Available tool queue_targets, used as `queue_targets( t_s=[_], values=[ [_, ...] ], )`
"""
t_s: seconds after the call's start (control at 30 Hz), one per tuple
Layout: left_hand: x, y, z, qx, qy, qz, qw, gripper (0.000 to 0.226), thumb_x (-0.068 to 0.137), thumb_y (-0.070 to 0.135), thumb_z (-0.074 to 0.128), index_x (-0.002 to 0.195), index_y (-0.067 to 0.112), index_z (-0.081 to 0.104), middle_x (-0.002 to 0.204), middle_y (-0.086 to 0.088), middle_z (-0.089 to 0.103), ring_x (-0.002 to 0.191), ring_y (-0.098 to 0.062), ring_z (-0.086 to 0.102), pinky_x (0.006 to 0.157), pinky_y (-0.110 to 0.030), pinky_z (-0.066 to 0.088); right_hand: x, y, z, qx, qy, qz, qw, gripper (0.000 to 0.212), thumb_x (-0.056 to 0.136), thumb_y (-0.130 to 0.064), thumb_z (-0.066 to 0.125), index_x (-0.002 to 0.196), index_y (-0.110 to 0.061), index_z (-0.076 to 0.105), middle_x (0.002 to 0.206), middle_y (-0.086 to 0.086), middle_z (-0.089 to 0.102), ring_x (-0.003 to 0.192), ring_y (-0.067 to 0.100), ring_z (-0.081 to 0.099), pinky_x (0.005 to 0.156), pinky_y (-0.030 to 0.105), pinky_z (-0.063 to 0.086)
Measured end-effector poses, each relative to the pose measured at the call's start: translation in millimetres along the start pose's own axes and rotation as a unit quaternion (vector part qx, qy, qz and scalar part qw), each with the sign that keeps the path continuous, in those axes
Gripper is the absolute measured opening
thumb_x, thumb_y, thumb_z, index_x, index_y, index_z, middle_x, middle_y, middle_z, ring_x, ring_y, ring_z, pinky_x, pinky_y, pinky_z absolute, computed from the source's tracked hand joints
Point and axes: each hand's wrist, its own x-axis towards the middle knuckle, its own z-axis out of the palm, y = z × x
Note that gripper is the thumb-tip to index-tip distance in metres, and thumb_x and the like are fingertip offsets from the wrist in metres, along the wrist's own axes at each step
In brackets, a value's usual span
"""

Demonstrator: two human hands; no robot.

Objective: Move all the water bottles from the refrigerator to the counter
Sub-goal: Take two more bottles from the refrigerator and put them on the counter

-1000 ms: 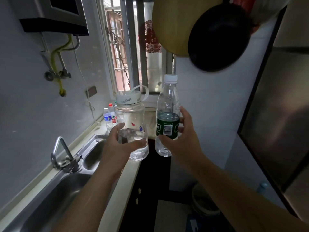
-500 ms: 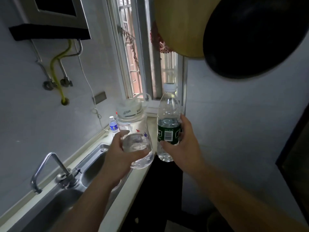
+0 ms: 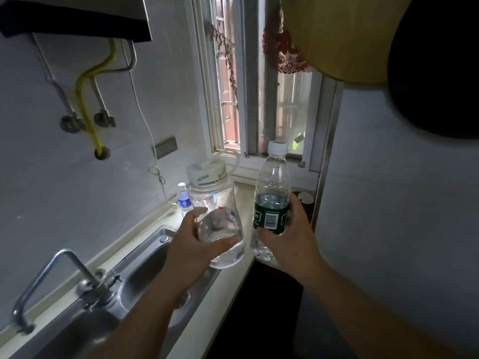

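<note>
Fingers (image 3: 201,212) of the left hand (image 3: 193,248) wrap a wide clear jug (image 3: 216,203) with a little water at its bottom, held above the table (image 3: 225,286) edge by the sink (image 3: 145,257). Right hand (image 3: 290,242) grips a green-labelled water bottle (image 3: 272,200), about half full, upright. A small blue-labelled bottle (image 3: 183,197) stands on the table behind.

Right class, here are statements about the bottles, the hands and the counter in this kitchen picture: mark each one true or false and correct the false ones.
1. The left hand grips the wide clear jug. True.
2. The green-label bottle has its cap off. False: a white cap is on.
3. A small blue-label bottle stands on the counter. True.
4. The right hand is empty. False: it holds the green-label bottle.
5. The faucet is running. False: no water flows.
</note>
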Motion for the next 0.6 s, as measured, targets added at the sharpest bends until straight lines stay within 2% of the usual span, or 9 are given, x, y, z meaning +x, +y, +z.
queue_targets(
  t_s=[0.1,0.17,0.27,0.33,0.47,0.53,0.6],
  values=[
    [48.8,-24.8,4.5,-0.015,0.001,-0.003,1.0,0.076,0.058,0.032,0.094,0.121,0.035,0.053,0.107,0.011,0.07,0.088,0.003,0.068,0.066,-0.011,0.05,41.9,22.8,15.8,-0.008,0.013,0.006,1.0,0.073,0.067,0.01,0.075,0.116,-0.037,0.048,0.096,-0.018,0.064,0.086,-0.005,0.063,0.063,0.012,0.049],
    [83.3,-41.3,4.4,-0.014,-0.004,-0.001,1.0,0.081,0.056,0.036,0.095,0.124,0.037,0.051,0.111,0.014,0.068,0.094,0.004,0.065,0.073,-0.012,0.051,70.7,34.8,27.2,-0.014,0.017,0.014,1.0,0.072,0.067,0.013,0.073,0.111,-0.038,0.048,0.09,-0.023,0.064,0.083,-0.007,0.063,0.06,0.011,0.049],
    [133.0,-67.8,0.8,-0.014,-0.016,-0.01,1.0,0.089,0.047,0.047,0.093,0.124,0.045,0.049,0.116,0.017,0.066,0.106,-0.005,0.064,0.09,-0.035,0.054,113.3,53.0,43.8,-0.042,0.012,0.015,0.999,0.069,0.066,0.013,0.073,0.103,-0.04,0.049,0.089,-0.027,0.063,0.082,-0.008,0.062,0.062,0.01,0.048],
    [163.7,-80.7,-3.0,-0.006,-0.021,-0.02,1.0,0.086,0.044,0.05,0.09,0.121,0.045,0.05,0.112,0.021,0.066,0.105,-0.005,0.064,0.093,-0.041,0.053,138.7,62.9,54.3,-0.063,0.026,0.017,0.998,0.069,0.064,0.009,0.075,0.101,-0.043,0.048,0.092,-0.028,0.062,0.085,-0.006,0.062,0.066,0.014,0.05],
    [207.3,-95.5,-7.3,0.012,-0.023,-0.014,1.0,0.087,0.046,0.045,0.089,0.123,0.032,0.05,0.11,0.019,0.066,0.101,-0.002,0.064,0.087,-0.031,0.051,177.2,84.9,70.1,-0.081,0.035,0.024,0.996,0.079,0.061,-0.004,0.083,0.104,-0.057,0.044,0.104,-0.017,0.062,0.093,0.002,0.064,0.075,0.027,0.057],
    [219.0,-99.9,-10.4,0.002,-0.018,-0.019,1.0,0.081,0.052,0.031,0.094,0.119,0.031,0.049,0.109,0.018,0.065,0.1,0.001,0.063,0.083,-0.024,0.047,191.6,91.6,76.9,-0.088,0.038,0.03,0.995,0.08,0.058,-0.011,0.084,0.1,-0.065,0.043,0.104,-0.015,0.062,0.092,0.003,0.064,0.077,0.033,0.058],
    [228.6,-104.3,-14.2,-0.002,-0.009,-0.024,1.0,0.077,0.049,0.031,0.093,0.112,0.033,0.051,0.105,0.02,0.065,0.095,0.008,0.062,0.08,-0.02,0.046,204.7,96.7,83.9,-0.094,0.044,0.033,0.994,0.077,0.053,-0.022,0.082,0.101,-0.067,0.041,0.104,-0.016,0.062,0.092,0.005,0.065,0.077,0.035,0.059]
  ],
)
